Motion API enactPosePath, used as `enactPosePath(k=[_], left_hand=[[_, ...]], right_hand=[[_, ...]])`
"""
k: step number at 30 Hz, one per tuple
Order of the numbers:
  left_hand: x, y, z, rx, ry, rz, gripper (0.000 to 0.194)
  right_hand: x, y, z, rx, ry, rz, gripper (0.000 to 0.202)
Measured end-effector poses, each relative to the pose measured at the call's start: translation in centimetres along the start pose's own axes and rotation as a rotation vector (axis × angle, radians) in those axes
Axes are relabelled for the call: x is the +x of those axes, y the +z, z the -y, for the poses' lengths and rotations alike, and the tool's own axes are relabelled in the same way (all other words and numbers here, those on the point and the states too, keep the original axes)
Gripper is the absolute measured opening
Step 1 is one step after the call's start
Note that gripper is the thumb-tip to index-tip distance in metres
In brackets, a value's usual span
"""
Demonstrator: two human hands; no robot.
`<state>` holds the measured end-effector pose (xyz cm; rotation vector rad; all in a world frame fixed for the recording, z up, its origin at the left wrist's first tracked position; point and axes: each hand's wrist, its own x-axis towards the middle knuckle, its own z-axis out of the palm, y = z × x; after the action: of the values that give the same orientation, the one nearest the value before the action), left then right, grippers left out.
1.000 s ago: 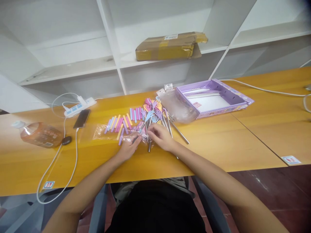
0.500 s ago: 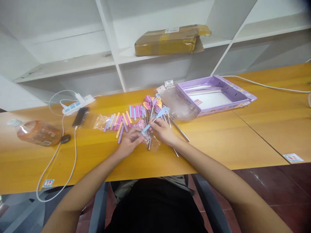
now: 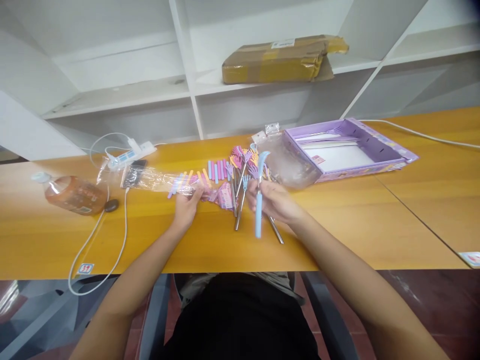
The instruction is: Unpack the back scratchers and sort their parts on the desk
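Note:
In my right hand (image 3: 276, 201) is a back scratcher with a light blue head and a light blue handle (image 3: 258, 216), held upright by its middle. My left hand (image 3: 185, 209) pinches the end of a long clear plastic bag (image 3: 155, 179), which stretches left over coloured grip tubes and a phone. Between my hands lies a pile of back scratchers (image 3: 237, 161) with pink, orange, purple and blue heads and metal rods. Pink printed packets (image 3: 225, 196) rest beside my left fingertips. A row of blue and pink grip tubes (image 3: 218, 171) lies behind them.
An open purple box (image 3: 390, 162) stands at the right, beside a heap of clear bags (image 3: 294, 162). On the left are a bottle of orange drink (image 3: 75, 195), a power strip (image 3: 133, 156), a phone (image 3: 134, 174) and white cables. A taped carton (image 3: 277, 62) sits on the shelf.
My hands have moved apart. The blue back scratcher has swung upright in my right hand and shifted right. My left hand has moved left and now holds a long clear bag.

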<state>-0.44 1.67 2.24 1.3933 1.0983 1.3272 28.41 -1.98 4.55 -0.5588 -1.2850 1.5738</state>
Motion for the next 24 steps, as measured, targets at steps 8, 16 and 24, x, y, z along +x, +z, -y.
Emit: enactPosePath(k=[8,16,24], left_hand=[[-0.6,0.7,-0.4,-0.065,0.037,0.046,0.04],[-0.9,1.2,-1.3,-0.311,-0.043,0.011,0.041],[-0.9,1.1,-1.5,-0.312,-0.047,0.043,0.039]], right_hand=[[-1.2,1.8,0.1,-0.092,0.28,0.385,0.042],[-0.6,1.7,0.2,-0.125,0.313,0.167,0.043],[-0.3,1.5,-0.6,-0.211,0.303,0.174,0.045]])
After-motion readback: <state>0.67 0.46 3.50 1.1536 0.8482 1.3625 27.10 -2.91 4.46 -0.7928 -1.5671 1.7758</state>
